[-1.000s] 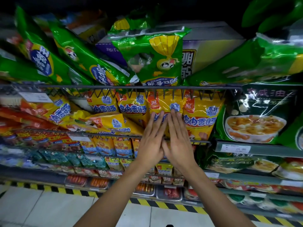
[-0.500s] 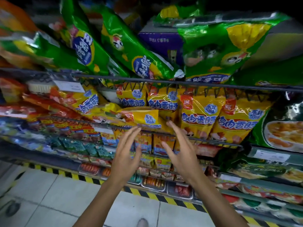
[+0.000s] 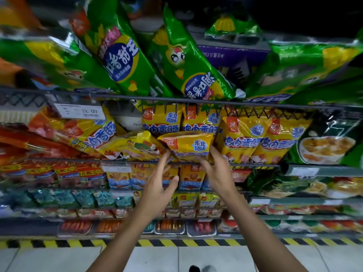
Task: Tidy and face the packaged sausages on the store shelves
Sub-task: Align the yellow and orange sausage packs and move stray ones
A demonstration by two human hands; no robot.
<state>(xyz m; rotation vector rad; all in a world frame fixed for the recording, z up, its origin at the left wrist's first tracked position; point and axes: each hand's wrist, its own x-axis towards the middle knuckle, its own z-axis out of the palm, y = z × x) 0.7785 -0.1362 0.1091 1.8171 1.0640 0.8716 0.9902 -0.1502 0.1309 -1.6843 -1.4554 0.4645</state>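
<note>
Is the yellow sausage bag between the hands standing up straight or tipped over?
Tipped. The yellow sausage bag leans forward out of its row, while the bags behind it stand upright. The left hand and right hand touch its lower edge.

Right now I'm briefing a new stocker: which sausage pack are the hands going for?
Find the wire shelf under the big green bags; yellow packs stand in a row below it. The slumped yellow pack lies tipped forward before that row, between the left hand and right hand, unlike its upright neighbours.
</note>
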